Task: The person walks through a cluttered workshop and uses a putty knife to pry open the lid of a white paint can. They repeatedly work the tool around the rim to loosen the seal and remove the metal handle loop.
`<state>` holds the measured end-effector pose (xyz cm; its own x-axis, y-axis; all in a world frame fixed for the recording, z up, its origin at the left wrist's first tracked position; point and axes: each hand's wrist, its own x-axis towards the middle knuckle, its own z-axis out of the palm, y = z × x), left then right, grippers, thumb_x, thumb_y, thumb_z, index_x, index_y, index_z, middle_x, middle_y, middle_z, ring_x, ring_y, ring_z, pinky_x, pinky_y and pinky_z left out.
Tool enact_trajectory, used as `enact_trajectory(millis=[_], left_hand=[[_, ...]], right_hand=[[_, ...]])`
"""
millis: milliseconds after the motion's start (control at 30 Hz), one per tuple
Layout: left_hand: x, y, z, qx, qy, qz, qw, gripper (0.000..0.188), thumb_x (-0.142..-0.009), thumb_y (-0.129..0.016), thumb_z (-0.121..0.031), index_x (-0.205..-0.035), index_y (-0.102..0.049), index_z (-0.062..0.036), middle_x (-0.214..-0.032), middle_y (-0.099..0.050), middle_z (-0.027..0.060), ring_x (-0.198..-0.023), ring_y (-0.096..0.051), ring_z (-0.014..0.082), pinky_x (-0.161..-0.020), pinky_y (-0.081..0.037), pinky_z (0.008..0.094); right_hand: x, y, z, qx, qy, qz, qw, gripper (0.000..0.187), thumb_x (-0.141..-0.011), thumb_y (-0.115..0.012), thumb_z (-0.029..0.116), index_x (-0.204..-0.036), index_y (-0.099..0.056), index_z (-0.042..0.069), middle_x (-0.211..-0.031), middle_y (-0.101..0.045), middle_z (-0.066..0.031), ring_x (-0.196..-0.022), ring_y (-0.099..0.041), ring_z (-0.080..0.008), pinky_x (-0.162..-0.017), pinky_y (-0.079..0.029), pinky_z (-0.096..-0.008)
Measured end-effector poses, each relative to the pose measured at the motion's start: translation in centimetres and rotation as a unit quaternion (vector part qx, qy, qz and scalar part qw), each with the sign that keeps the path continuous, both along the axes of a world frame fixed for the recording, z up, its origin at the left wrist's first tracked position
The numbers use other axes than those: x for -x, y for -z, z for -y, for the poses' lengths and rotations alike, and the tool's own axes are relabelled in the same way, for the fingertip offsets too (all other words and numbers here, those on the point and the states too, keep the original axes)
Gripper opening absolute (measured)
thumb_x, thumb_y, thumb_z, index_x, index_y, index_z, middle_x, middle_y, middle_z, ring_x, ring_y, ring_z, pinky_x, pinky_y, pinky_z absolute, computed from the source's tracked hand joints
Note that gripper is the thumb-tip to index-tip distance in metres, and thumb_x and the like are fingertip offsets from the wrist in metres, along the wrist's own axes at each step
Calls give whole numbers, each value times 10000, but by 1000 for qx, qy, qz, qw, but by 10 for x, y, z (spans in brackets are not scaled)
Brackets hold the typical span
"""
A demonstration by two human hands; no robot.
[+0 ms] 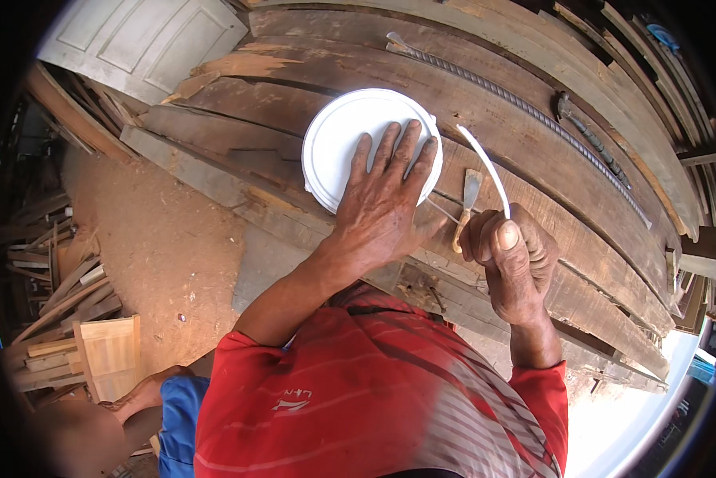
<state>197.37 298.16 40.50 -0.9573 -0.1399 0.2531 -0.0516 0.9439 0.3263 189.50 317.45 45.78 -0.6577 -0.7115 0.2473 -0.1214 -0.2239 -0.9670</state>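
Note:
A round white bucket lid (334, 151) lies toward the middle of the plank bench, and whatever is under it is hidden. My left hand (386, 183) rests flat on the lid, its fingers spread over the right half. To the right of it, my right hand (513, 255) is closed in a fist around a thin white plastic strip (489, 163). The strip's free end curves up and away, while its lower end disappears inside the fist. Just beyond that fist lies a putty knife (471, 191), blade pointing away, its handle partly behind my fingers.
A ribbed steel bar (525, 115) and a hammer-like tool (593, 139) lie across the far planks (334, 60). At the lower left, another person in blue clothing (182, 426) is near stacked wood scraps (71, 287). A white panelled door (147, 48) stands at the far left.

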Motion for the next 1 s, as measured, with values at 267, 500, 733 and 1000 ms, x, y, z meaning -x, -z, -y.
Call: enact_trajectory(millis=[267, 500, 733, 1000], left_hand=[[-4, 14, 19, 22, 42, -48, 998, 757, -821, -850, -257, -1506, -554, -127, -1624, -470, 94, -1502, -431, 304, -1245, -347, 523], [-32, 10, 71, 28, 168, -57, 984, 718, -715, -901, -226, -1398, -677, -225, -1541, -580, -30, -1435, -524, 215, -1221, -412, 486], [-42, 11, 29, 16, 55, -30, 998, 780, -744, -810, -89, -1486, -583, -170, -1619, -485, 44, -1482, -458, 291, -1244, -344, 541], [-33, 11, 18, -18, 34, -18, 999, 910, -789, -800, -247, -1594, -412, -79, -1684, -355, 136, -1548, -340, 348, -1269, -268, 552]], right_hand=[[29, -18, -18, 51, 30, 51, 997, 429, -1132, -506, 365, -794, -523, 101, -680, -467, 10, -590, -418, -98, -565, -379, -296], [27, -23, -13, 95, 22, 97, 990, 396, -1126, -510, 368, -854, -529, 81, -635, -342, 27, -556, -311, -109, -598, -384, -333], [-3, 5, 22, 157, 39, -128, 978, 498, -973, -738, 516, -1079, -616, 44, -836, -604, -62, -792, -655, -214, -798, -536, -410], [-11, 88, 30, -74, -107, -439, 889, 371, -907, -808, 318, -1125, -704, 36, -1177, -670, -133, -1230, -613, -352, -1155, -431, -584]])
